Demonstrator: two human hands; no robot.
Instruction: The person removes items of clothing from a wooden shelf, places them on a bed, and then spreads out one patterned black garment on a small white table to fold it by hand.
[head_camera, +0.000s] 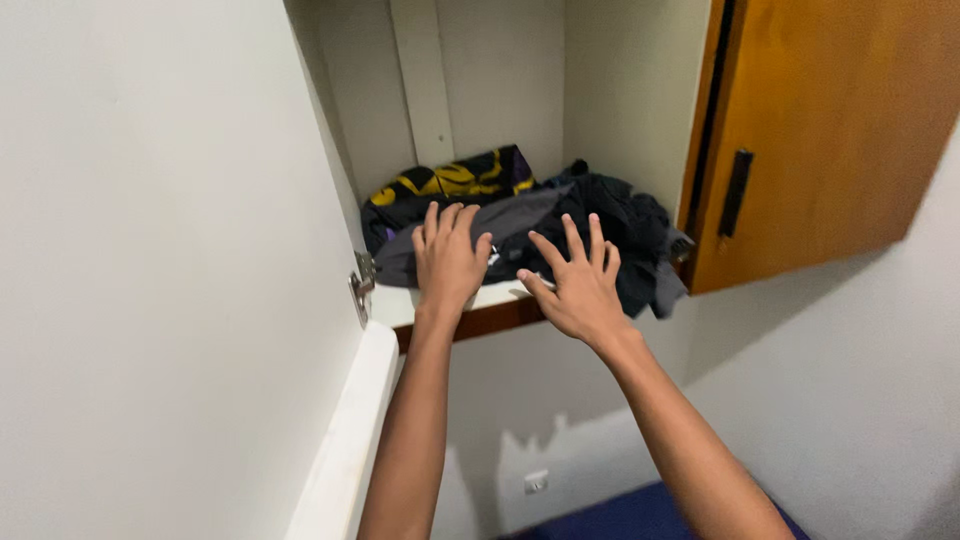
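A heap of dark clothes (610, 225) lies on the shelf of a high wall cupboard (500, 100); a black garment with yellow print (455, 180) sits at the back left and a grey piece (515, 222) lies on top. My left hand (448, 258) rests flat, palm down, on the front of the grey cloth, fingers together. To its right my right hand (578, 280) hovers at the shelf's front edge with fingers spread, close to the clothes, holding nothing.
The cupboard's wooden right door (830, 130) stands open with a black handle (737, 192). A white left door (345, 450) swings open beside my left arm, with a metal hinge (362, 285). A wooden shelf edge (480, 320) and white wall lie below.
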